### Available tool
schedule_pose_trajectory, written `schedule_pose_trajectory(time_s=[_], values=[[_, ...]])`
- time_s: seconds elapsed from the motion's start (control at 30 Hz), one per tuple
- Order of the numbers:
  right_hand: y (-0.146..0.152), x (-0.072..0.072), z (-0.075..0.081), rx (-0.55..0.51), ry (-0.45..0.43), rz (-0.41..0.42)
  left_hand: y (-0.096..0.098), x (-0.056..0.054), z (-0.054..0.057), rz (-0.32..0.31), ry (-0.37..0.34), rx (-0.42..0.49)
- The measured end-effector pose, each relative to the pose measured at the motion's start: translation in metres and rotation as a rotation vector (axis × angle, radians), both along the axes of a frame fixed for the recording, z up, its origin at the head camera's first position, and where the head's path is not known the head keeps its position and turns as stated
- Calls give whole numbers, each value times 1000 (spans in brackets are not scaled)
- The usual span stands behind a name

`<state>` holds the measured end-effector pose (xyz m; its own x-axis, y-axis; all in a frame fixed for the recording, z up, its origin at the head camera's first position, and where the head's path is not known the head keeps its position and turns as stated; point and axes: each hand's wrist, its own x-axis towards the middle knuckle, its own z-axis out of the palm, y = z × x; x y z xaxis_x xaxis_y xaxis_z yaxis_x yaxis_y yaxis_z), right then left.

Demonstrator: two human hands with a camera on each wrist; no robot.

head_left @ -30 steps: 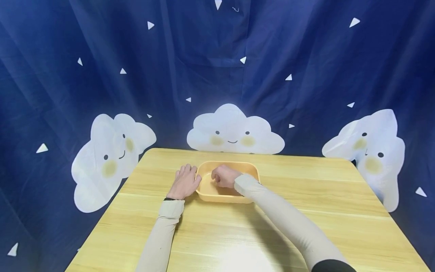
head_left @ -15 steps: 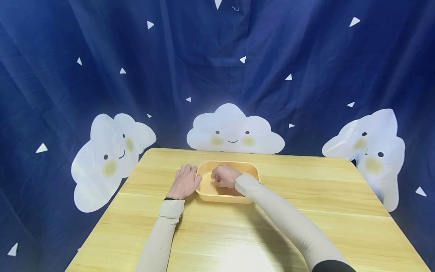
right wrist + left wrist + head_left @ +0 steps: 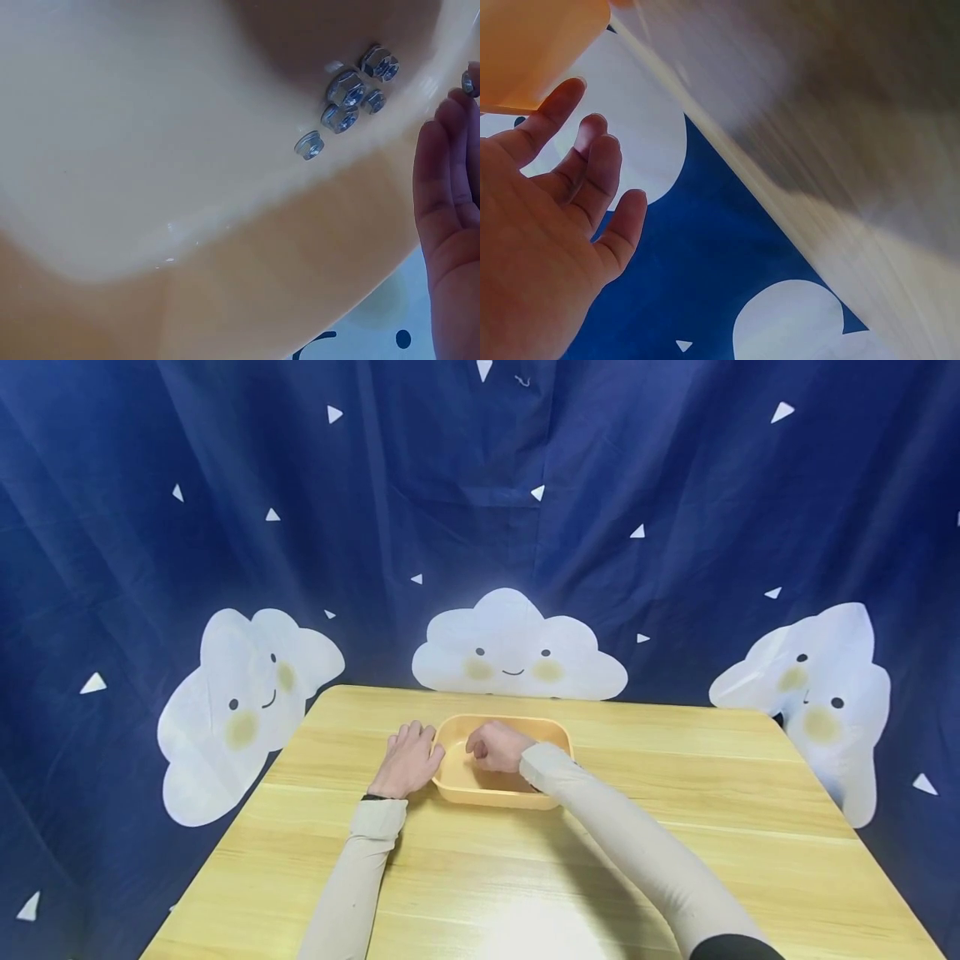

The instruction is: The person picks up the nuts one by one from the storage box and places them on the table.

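Note:
A shallow orange plastic bin (image 3: 491, 798) stands near the back of the table. My right hand (image 3: 498, 748) reaches down into it with curled fingers. In the right wrist view, a small shiny flange nut (image 3: 469, 82) is pinched at the fingertips, partly cut off by the frame edge. Several more flange nuts (image 3: 346, 89) lie clustered on the bin's floor beside that hand. My left hand (image 3: 408, 762) lies at the bin's left end, thumb side against the rim. The left wrist view shows its fingers (image 3: 604, 176) loosely bent, holding nothing, near the orange wall.
The bin sits on a light wood-grain table (image 3: 465, 868). A dark blue curtain (image 3: 480, 510) with white clouds and triangles hangs behind and on both sides. My right forearm (image 3: 637, 843) crosses over the bin's right end.

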<state>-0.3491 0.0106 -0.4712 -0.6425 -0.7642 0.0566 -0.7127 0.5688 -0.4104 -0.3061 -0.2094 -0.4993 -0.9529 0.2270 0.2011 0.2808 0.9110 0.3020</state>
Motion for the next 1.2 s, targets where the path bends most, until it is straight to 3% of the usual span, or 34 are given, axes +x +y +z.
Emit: schedule_pose_trajectory(time_s=[0.2,0.43,0.67,1.0,1.2], values=[[0,1,-1,17,54,35,-1,-1,-1,-2,14,1],[-2,2,-3,49,163,157,-1,-2,-2,-10,21,11],[-4,3,-4,79,147,122,-2,-2,-2,-8,15,10],[3,4,-3,23,96,26,-1,-3,-4,-12,13,27],[3,4,0,-46,-30,-48,-1,-2,-2,-12,12,21]])
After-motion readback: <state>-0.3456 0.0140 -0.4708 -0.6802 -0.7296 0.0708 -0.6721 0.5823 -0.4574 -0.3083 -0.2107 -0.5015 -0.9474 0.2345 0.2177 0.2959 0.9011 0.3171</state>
